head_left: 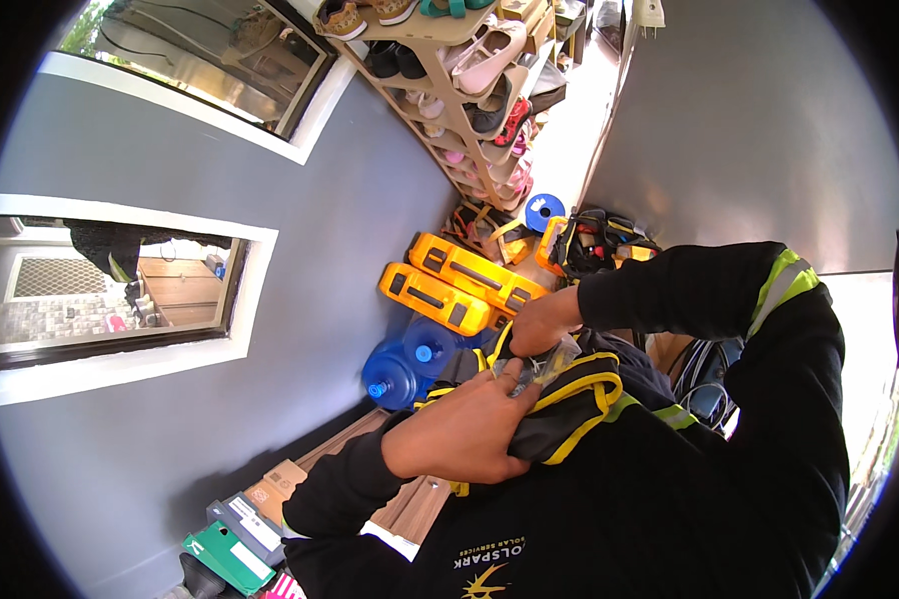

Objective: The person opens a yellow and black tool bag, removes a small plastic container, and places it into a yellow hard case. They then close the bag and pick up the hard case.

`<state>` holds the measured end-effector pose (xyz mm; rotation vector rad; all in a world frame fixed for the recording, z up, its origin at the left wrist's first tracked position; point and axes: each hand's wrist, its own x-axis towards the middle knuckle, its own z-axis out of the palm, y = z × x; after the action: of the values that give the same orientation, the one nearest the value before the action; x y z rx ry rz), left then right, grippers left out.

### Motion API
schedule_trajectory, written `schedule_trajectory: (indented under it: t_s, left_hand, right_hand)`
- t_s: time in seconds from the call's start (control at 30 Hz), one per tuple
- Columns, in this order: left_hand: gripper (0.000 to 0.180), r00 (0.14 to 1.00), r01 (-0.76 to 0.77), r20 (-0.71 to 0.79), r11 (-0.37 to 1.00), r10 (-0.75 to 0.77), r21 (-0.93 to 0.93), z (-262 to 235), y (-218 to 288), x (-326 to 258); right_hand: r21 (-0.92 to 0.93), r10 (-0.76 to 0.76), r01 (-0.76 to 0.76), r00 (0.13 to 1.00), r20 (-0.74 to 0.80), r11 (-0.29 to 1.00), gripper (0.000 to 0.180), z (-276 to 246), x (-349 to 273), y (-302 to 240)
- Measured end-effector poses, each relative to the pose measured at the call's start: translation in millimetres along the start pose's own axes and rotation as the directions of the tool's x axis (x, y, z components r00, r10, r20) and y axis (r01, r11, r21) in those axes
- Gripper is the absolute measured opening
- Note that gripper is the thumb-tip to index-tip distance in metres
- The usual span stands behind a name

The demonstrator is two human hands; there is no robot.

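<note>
A black tool bag (559, 401) with bright yellow edging is held close against my front, its mouth open. My left hand (461, 424) is closed on the near rim of the bag, with the thumb and fingers around the fabric. At the bag's opening, my right hand (546, 322) reaches down with curled fingers; the fingertips and whatever they hold are hidden inside. Clear plastic wrapping (559, 357) shows in the opening between both hands.
Yellow hard cases (435, 298) and blue water jugs (390, 374) stand beyond the bag, by the grey wall. A shoe rack (459, 100) rises at the back. Another filled tool bag (604, 240) sits near a blue spool (544, 212). Boxes (232, 557) lie at lower left.
</note>
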<state>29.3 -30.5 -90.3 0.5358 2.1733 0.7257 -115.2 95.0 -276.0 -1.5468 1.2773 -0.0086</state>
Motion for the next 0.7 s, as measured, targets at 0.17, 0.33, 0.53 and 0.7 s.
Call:
schedule_trajectory:
  t_s: [0.17,0.33,0.53,0.7]
  left_hand:
    - [0.083,0.999,-0.028,0.025,1.0,0.028,-0.014,-4,1,3]
    - [0.08,0.999,-0.025,0.045,0.999,0.026,-0.033,-9,4,6]
    - [0.083,0.997,-0.067,0.044,0.998,0.066,0.015,-12,0,10]
    - [0.081,0.997,-0.064,0.043,0.998,0.063,0.023,-10,-3,11]
  right_hand:
    - [-0.263,-0.024,0.043,0.997,0.077,0.964,0.034,4,2,-1]
    - [-0.23,0.001,-0.02,0.997,-0.082,0.973,0.038,7,-12,-4]
    - [0.784,0.251,-0.254,0.959,0.13,0.567,0.029,4,-24,-6]
    - [0.638,0.269,-0.126,0.954,-0.131,0.76,0.047,8,-30,-10]
